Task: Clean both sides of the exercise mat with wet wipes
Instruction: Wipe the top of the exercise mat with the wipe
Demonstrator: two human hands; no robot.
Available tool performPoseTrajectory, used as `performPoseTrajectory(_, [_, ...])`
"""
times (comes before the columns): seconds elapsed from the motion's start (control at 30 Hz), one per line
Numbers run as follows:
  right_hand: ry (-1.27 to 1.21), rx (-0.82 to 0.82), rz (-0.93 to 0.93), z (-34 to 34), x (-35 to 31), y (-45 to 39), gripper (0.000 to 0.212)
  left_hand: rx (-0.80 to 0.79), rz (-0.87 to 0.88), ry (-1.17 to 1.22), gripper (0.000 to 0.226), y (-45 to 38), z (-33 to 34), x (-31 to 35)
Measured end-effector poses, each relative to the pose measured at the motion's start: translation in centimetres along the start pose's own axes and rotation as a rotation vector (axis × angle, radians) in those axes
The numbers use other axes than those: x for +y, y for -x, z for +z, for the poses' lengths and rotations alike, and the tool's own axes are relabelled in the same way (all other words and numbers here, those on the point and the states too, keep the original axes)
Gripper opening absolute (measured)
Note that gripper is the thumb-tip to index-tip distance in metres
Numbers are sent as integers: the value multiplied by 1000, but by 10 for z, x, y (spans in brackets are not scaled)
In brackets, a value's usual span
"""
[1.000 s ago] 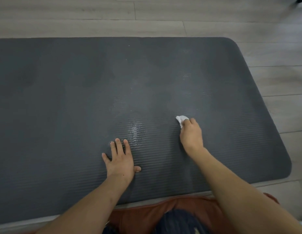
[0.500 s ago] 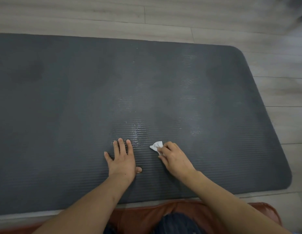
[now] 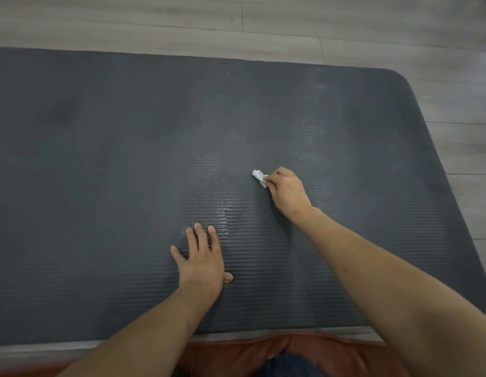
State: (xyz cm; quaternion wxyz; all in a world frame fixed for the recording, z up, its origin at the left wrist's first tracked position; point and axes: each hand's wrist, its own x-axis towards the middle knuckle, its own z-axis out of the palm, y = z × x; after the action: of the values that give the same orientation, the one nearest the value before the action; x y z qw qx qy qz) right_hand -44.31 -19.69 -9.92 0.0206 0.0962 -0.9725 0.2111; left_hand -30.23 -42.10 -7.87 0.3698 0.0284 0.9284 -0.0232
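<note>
A dark grey ribbed exercise mat [image 3: 100, 159] lies flat on the floor and fills most of the view, its rounded right end visible. Wet, shiny streaks show on it around the middle. My right hand [image 3: 286, 193] pinches a small crumpled white wet wipe [image 3: 259, 177] and holds it against the mat, right of centre. My left hand [image 3: 202, 258] rests flat on the mat nearer to me, fingers straight and spread, holding nothing.
Light grey wooden floorboards [image 3: 263, 25] surround the mat at the far side and on the right. At the bottom edge of the view lies a reddish-brown cushion or garment [image 3: 236, 352], just in front of the mat's near edge.
My right hand slid the wipe toward me and left beside my left hand, then away again to the right. My left hand stayed flat in place.
</note>
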Motion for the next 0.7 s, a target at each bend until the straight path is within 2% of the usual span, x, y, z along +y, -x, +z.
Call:
performPoseTrajectory(0.1, [-11, -8, -153, 0, -5, 33, 21, -9, 2, 18, 123, -2, 1, 1])
performPoseTrajectory(0.23, [-102, -216, -441, -4, -18, 117, 21, -27, 3, 60, 123, -3, -2, 2])
performPoseTrajectory(0.33, [-7, -249, -567, -8, -10, 106, 17, -24, 6, 60, 122, -3, -3, 2])
performPoseTrajectory(0.4, [35, -147, -465, -8, -3, 59, 19, -29, 8, 42, 122, -2, -3, 1])
performPoseTrajectory(0.47, [59, 13, -236, -14, 9, 13, 22, -35, 3, 21, 122, -1, -3, 1])
performPoseTrajectory(0.53, [24, 88, -66, -15, 15, 0, 24, -37, -1, 20, 122, -2, -4, 2])
performPoseTrajectory(0.6, [-23, 67, -128, -13, 8, 29, 26, -42, -1, 29, 122, -2, -4, 2])
performPoseTrajectory(0.7, [-149, -134, -346, -23, -1, 112, 25, -39, 1, 48, 123, -3, -3, 3])
